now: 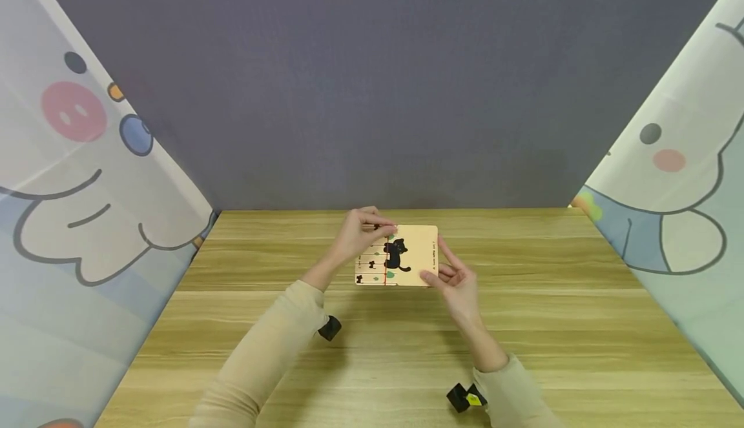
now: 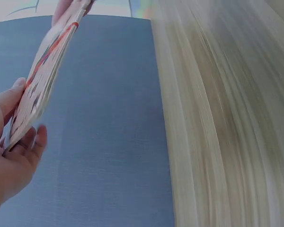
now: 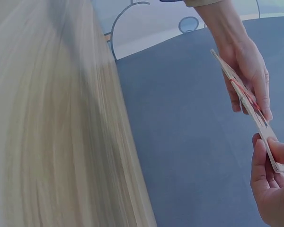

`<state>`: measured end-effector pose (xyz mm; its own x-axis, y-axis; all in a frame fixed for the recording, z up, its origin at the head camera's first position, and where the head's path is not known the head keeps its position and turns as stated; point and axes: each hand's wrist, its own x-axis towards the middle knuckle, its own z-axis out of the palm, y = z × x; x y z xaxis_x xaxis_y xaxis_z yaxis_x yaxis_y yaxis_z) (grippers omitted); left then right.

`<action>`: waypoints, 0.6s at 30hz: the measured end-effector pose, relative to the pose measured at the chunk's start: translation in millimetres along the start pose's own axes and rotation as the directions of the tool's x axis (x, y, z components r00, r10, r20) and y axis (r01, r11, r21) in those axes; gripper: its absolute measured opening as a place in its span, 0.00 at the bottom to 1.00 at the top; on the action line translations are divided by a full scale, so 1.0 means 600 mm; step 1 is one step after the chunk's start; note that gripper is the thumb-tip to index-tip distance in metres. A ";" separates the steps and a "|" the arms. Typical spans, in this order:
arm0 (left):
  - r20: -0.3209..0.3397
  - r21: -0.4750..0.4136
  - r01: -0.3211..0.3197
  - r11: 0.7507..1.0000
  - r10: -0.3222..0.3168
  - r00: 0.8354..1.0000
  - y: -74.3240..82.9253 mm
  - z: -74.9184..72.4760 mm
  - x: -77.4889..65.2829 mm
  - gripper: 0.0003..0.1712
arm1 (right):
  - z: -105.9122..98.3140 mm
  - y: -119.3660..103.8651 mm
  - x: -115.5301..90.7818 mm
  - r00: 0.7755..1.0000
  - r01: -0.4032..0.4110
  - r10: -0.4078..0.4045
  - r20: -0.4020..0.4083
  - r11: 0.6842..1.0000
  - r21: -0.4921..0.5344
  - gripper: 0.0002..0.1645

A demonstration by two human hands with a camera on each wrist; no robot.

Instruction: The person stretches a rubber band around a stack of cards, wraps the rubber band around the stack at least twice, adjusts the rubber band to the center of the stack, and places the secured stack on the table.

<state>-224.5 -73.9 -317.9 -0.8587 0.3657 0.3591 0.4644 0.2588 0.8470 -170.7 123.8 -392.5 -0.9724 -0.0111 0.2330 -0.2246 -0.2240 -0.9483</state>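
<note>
Both hands hold up a small cream notebook [image 1: 420,244] with a black cat printed on its cover and a striped part on the left. A red cord [image 1: 385,272] runs down it between the two parts. My left hand [image 1: 359,234] pinches the top edge left of centre, thumb in front. With its thumb on the lower right corner and fingers behind, my right hand [image 1: 459,286] grips the other side. Seen nearly edge-on, the notebook [image 2: 43,78] is tilted in the left wrist view, and the right wrist view shows its thin side [image 3: 248,101].
Below the hands lies a wood-grain table [image 1: 395,363]. A dark grey panel [image 1: 383,92] stands along its far edge. Cartoon-printed curtains [image 1: 70,183] flank the table left and right. Small black devices [image 1: 330,328] sit at both wrists.
</note>
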 end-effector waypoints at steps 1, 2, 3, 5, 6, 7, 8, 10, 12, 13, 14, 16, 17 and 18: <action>-0.003 0.012 -0.005 1.000 0.005 1.000 0.005 0.001 0.000 0.08 | 0.000 0.000 0.000 1.000 0.000 0.000 0.005 1.000 0.006 0.43; -0.009 0.025 -0.013 1.000 0.013 1.000 0.009 0.001 0.000 0.08 | 0.000 -0.001 0.000 1.000 0.003 -0.003 0.006 1.000 0.012 0.43; -0.012 0.031 -0.018 0.999 0.018 1.000 0.011 0.001 0.000 0.08 | 0.000 -0.001 0.001 1.000 0.003 -0.003 0.004 1.000 0.012 0.43; -0.016 0.040 -0.034 0.999 0.034 0.999 0.013 -0.003 0.001 0.08 | -0.002 0.000 0.003 1.000 -0.003 0.002 -0.014 1.000 -0.006 0.43; -0.020 0.048 -0.051 0.998 0.052 0.998 0.006 -0.005 0.004 0.08 | -0.015 0.025 0.011 0.999 0.032 -0.032 0.005 0.999 0.004 0.44; -0.025 0.057 -0.055 0.997 0.057 0.998 0.006 -0.007 0.004 0.08 | -0.029 0.051 0.018 0.999 0.045 -0.045 0.004 0.999 0.007 0.44; -0.026 0.064 -0.056 0.996 0.058 0.998 0.008 -0.009 0.004 0.08 | -0.030 0.052 0.019 0.999 0.043 -0.043 -0.004 0.999 -0.002 0.44; -0.033 0.080 -0.055 0.995 0.058 0.998 0.010 -0.014 0.004 0.07 | -0.057 0.102 0.033 0.996 0.090 -0.090 0.025 0.996 0.004 0.45; -0.030 0.096 -0.040 0.995 0.043 0.999 0.013 -0.016 0.004 0.07 | -0.067 0.118 0.037 0.988 0.131 -0.134 0.071 0.990 0.052 0.45; -0.021 0.099 -0.020 0.995 0.022 1.000 0.021 -0.017 0.002 0.07 | -0.064 0.111 0.034 0.991 0.118 -0.120 0.064 0.992 0.034 0.45; -0.011 0.094 -0.014 0.995 0.015 1.000 0.020 -0.017 0.001 0.07 | -0.060 0.100 0.031 0.989 0.124 -0.127 0.075 0.992 0.037 0.45; 0.003 0.074 0.000 0.997 0.000 1.000 0.010 -0.014 0.003 0.07 | -0.056 0.092 0.028 0.985 0.141 -0.147 0.095 0.988 0.067 0.44; 0.007 0.060 0.007 0.998 -0.007 1.000 0.002 -0.012 0.004 0.07 | -0.045 0.073 0.022 0.985 0.140 -0.146 0.091 0.988 0.072 0.44; 0.007 0.042 0.010 0.999 -0.010 1.000 -0.007 -0.010 0.005 0.07 | -0.046 0.078 0.023 0.987 0.139 -0.142 0.076 0.989 0.046 0.44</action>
<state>-230.3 -79.1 -317.7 -0.8620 0.3689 0.3476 0.4644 0.3001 0.8332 -196.1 140.2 -439.6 -0.9230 -0.0536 0.3810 -0.3542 -0.2682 -0.8959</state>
